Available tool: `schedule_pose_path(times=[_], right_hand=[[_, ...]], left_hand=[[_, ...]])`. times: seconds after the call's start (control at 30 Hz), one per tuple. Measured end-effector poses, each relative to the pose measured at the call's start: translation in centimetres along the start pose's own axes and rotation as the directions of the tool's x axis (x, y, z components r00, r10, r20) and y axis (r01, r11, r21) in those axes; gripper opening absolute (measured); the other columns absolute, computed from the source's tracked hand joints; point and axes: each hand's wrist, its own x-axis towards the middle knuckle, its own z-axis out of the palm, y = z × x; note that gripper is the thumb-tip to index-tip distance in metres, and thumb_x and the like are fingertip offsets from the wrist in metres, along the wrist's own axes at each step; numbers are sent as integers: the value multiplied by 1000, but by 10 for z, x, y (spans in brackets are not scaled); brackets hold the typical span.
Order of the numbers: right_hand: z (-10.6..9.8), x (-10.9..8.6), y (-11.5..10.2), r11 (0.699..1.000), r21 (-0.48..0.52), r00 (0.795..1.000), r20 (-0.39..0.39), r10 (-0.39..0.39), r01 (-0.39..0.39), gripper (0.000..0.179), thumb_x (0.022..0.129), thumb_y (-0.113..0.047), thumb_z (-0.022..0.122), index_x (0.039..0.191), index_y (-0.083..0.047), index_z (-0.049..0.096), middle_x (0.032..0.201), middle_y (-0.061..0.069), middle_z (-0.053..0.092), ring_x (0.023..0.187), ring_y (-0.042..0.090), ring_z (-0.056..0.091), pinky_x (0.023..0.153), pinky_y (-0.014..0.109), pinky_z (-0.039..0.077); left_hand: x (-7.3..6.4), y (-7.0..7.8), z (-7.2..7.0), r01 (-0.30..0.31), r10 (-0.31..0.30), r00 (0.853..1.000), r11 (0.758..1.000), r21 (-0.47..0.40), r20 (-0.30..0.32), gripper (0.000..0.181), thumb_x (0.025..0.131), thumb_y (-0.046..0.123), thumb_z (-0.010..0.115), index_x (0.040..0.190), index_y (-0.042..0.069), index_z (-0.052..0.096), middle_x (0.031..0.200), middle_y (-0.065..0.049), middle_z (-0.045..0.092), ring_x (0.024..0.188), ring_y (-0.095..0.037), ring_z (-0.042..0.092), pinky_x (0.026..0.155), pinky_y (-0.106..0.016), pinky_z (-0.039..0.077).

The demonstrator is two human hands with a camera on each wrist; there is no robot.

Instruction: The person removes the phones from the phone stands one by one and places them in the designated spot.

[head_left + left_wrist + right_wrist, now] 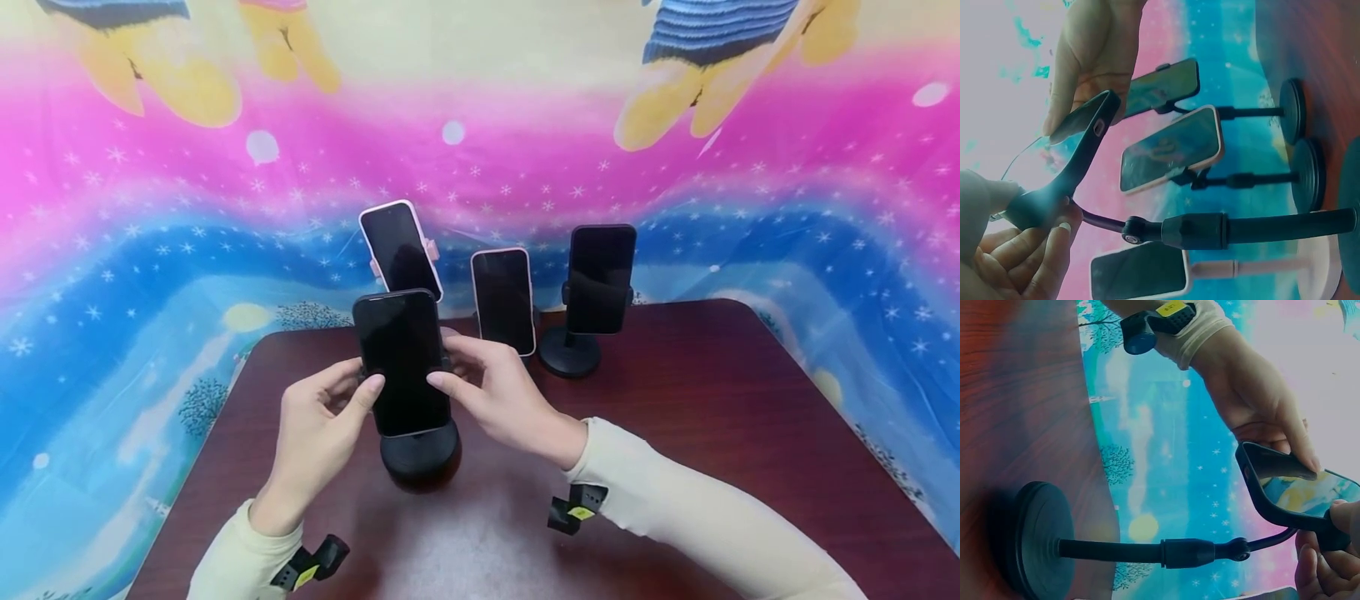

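Observation:
A black-cased smartphone [405, 367] stands tilted back on a black phone stand [422, 457] near the middle of the table. At its left edge my left hand [318, 425] pinches it, thumb on the screen and fingers behind. My right hand [502, 396] grips the opposite edge in the same way. In the right wrist view the stand's round base [1041, 540] sits on the table, and a thin post with a jointed neck [1235, 549] runs up behind the phone. The clamp is partly hidden by my fingers.
Behind stand a white-and-pink-framed phone [401, 250] on a pale stand, a pink-edged phone [504, 302], and a black phone [600, 279] on a round-based black stand [570, 354]. A printed cloth [525, 175] hangs behind the dark wooden table [675, 417].

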Motion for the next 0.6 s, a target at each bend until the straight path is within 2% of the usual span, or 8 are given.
schedule_pose_path(times=[0.17, 0.4, 0.6], right_hand=[[-9, -10, 1, 999, 3, 999, -14, 34, -34, 40, 94, -11, 72, 133, -10, 65, 114, 7, 76, 88, 10, 72, 77, 28, 61], [-24, -23, 8, 998, -4, 997, -57, 58, -58, 35, 97, -9, 68, 132, -12, 66, 103, 5, 77, 77, 15, 63, 65, 26, 53], [-34, -30, 12, 998, -20, 995, -76, 60, -62, 36, 97, -10, 68, 133, -13, 66, 103, 4, 77, 78, 15, 63, 66, 26, 52]], left_hand=[[-2, 2, 11, 7, -6, 1000, 999, -35, 27, 23, 94, 10, 72, 115, 1, 74, 93, -12, 79, 67, -3, 68, 61, -19, 56], [0, 8, 30, 19, -6, 996, 989, -147, 88, 25, 94, 10, 72, 118, 2, 73, 97, -13, 79, 74, -3, 71, 64, -20, 58], [1, 10, 41, 19, 3, 995, 979, -205, 104, 24, 93, 9, 73, 117, 3, 74, 99, -12, 79, 76, -4, 72, 66, -21, 59]])
